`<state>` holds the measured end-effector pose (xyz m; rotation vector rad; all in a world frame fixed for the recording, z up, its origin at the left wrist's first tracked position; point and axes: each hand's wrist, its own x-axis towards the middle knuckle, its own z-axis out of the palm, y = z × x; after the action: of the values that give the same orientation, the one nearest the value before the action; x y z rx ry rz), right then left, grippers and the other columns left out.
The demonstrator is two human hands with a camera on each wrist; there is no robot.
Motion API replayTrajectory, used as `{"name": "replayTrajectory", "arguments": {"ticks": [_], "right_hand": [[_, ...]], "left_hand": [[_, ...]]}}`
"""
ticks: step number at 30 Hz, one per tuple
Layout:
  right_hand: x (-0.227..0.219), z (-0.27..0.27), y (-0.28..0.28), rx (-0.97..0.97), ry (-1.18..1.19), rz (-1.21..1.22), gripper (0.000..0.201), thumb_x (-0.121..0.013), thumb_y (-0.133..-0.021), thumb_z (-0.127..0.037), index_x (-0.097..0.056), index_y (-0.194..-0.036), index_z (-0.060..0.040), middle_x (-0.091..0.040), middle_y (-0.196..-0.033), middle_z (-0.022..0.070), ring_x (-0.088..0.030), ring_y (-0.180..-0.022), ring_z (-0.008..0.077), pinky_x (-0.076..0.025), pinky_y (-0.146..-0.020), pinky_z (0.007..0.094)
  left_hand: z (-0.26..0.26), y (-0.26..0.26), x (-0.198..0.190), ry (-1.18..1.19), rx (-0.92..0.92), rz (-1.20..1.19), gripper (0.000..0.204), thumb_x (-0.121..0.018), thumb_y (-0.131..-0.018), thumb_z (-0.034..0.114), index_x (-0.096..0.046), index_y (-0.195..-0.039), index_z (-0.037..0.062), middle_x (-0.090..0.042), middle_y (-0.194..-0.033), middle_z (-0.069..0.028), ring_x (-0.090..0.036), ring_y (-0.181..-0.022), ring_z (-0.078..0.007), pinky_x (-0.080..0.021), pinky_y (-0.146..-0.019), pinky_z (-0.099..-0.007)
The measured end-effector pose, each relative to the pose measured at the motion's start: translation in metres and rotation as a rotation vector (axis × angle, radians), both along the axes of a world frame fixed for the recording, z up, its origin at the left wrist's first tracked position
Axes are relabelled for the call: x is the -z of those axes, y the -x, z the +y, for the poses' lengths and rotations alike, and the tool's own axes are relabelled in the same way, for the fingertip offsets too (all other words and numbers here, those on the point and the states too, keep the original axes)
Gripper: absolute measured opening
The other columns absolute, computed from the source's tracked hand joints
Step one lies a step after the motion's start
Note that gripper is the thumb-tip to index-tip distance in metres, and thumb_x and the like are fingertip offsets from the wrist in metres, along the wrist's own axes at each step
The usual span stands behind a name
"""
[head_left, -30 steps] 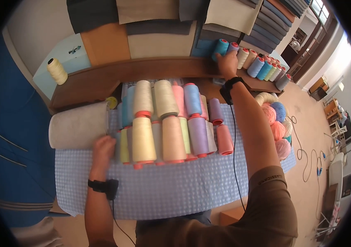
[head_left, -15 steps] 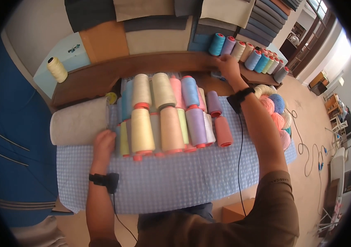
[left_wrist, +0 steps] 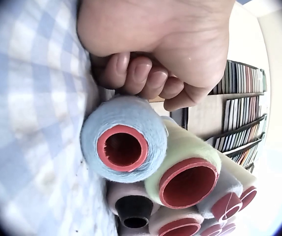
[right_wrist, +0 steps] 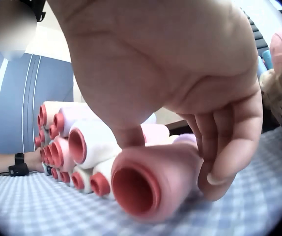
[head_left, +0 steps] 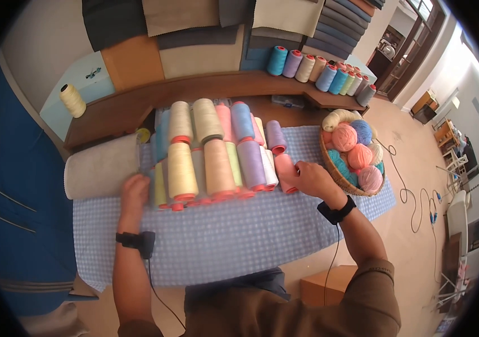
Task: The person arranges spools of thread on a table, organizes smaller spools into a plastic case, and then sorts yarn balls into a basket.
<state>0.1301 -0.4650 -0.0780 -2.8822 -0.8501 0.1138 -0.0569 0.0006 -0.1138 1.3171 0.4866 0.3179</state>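
My right hand point(head_left: 315, 181) is at the pink cone of thread point(head_left: 285, 171) at the right end of the stack. In the right wrist view its thumb and fingers lie on either side of that pink thread cone point(right_wrist: 153, 184), whose hollow red end faces the camera. My left hand point(head_left: 135, 196) is at the stack's left end beside a pale grey fabric roll point(head_left: 102, 168). The left wrist view shows its fingers point(left_wrist: 141, 73) curled in toward the palm, right by a light blue thread cone point(left_wrist: 155, 132), with nothing visible in them.
Cones in several pastel colours lie piled on a blue checked cloth point(head_left: 222, 247). A wicker basket point(head_left: 340, 178) of yarn balls stands to the right. More cones line the wooden shelf point(head_left: 206, 90) behind, including a blue one point(head_left: 277, 60). A yellow cone point(head_left: 73, 101) stands far left.
My right hand has come away from the blue and purple cones on the back shelf and down to the pink cone. The left hand stays by the fabric roll.
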Motion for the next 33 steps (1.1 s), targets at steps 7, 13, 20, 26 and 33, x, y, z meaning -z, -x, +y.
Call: {"name": "replayTrajectory", "arguments": {"ticks": [7, 13, 20, 26, 33], "right_hand": [[-0.048, 0.002, 0.008, 0.329, -0.63, 0.566, 0.051, -0.065, -0.093, -0.046, -0.071, -0.102, 0.004, -0.066, -0.078, 0.0071, -0.063, -0.069, 0.0171, -0.048, -0.061, 0.031], [-0.079, 0.007, -0.017, 0.354, -1.015, 0.476, 0.035, -0.062, -0.098, -0.038, -0.069, -0.105, -0.004, -0.061, -0.079, 0.0, -0.056, -0.064, 0.0102, -0.041, -0.057, 0.0232], [-0.081, 0.038, -0.099, 0.37, -1.28, 0.271, 0.044, -0.072, -0.092, -0.036, -0.063, -0.117, -0.001, -0.07, -0.096, 0.0077, -0.066, -0.073, 0.0132, -0.049, -0.06, 0.0278], [-0.072, 0.033, -0.206, 0.639, -1.056, -0.187, 0.057, -0.081, -0.084, -0.041, -0.063, -0.12, -0.0007, -0.072, -0.101, 0.0103, -0.071, -0.085, 0.0207, -0.056, -0.074, 0.0326], [-0.067, 0.018, -0.267, 0.823, -0.616, -0.32, 0.066, -0.082, -0.08, -0.046, -0.063, -0.118, 0.0043, -0.073, -0.115, 0.0246, -0.072, -0.108, 0.0387, -0.055, -0.094, 0.0439]], "left_hand": [[0.004, -0.001, 0.007, -0.01, 0.002, -0.016, 0.033, -0.063, -0.096, 0.017, -0.045, -0.068, 0.019, -0.037, -0.058, 0.0084, -0.031, -0.046, -0.0046, -0.023, -0.044, -0.0241], [0.003, -0.002, 0.006, -0.01, 0.009, -0.014, 0.034, -0.063, -0.096, 0.017, -0.044, -0.068, 0.0187, -0.037, -0.058, 0.0086, -0.031, -0.045, -0.0044, -0.023, -0.043, -0.0239], [0.002, -0.001, 0.003, 0.012, 0.008, -0.014, 0.033, -0.062, -0.096, 0.016, -0.044, -0.069, 0.019, -0.037, -0.058, 0.0087, -0.031, -0.045, -0.0042, -0.022, -0.043, -0.0243], [0.004, -0.001, 0.007, 0.01, 0.021, -0.015, 0.032, -0.062, -0.096, 0.015, -0.044, -0.069, 0.0187, -0.037, -0.058, 0.0084, -0.031, -0.046, -0.0044, -0.022, -0.043, -0.0245], [0.006, -0.002, 0.007, 0.01, 0.009, 0.003, 0.032, -0.062, -0.096, 0.014, -0.045, -0.07, 0.0185, -0.037, -0.059, 0.0083, -0.033, -0.046, -0.0043, -0.023, -0.044, -0.0247]]}}
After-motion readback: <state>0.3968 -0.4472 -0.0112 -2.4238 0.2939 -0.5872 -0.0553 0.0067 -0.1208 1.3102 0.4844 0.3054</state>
